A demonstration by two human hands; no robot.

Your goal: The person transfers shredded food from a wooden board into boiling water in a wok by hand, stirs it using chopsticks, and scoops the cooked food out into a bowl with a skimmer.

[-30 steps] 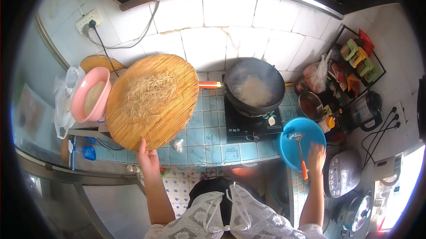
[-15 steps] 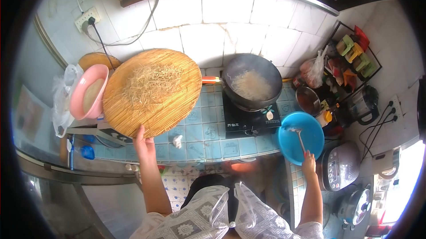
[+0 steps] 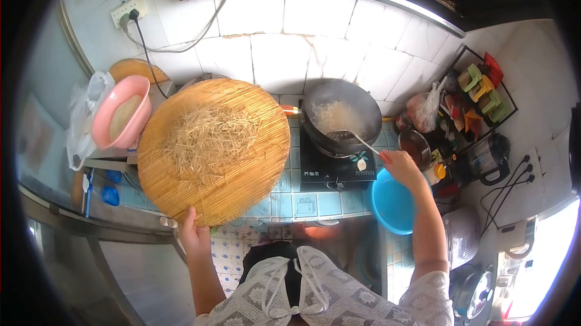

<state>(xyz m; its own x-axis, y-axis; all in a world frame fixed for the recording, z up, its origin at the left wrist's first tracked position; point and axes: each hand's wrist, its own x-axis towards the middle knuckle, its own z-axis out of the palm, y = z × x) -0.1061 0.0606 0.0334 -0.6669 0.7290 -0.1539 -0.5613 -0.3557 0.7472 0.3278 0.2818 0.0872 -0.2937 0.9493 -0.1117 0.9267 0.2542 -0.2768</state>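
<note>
- Tray (image 3: 242,196) strewn with strips (image 3: 212,135), over the left of the bench (image 3: 315,205); near edge pinched by left hand (image 3: 195,238), thumb on top
- Wok (image 3: 366,99) on hotplate (image 3: 330,179), pale food (image 3: 336,114) inside
- Ladle (image 3: 365,143), head in wok, handle clasped by right hand (image 3: 400,166)
- Blue basin (image 3: 390,205) just beside hotplate

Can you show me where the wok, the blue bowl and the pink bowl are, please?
Wok (image 3: 371,110): head view, on its inside wall, at the right.
Blue bowl (image 3: 392,205): head view, on its bare inside.
Pink bowl (image 3: 140,122): head view, on its outside wall.
</note>
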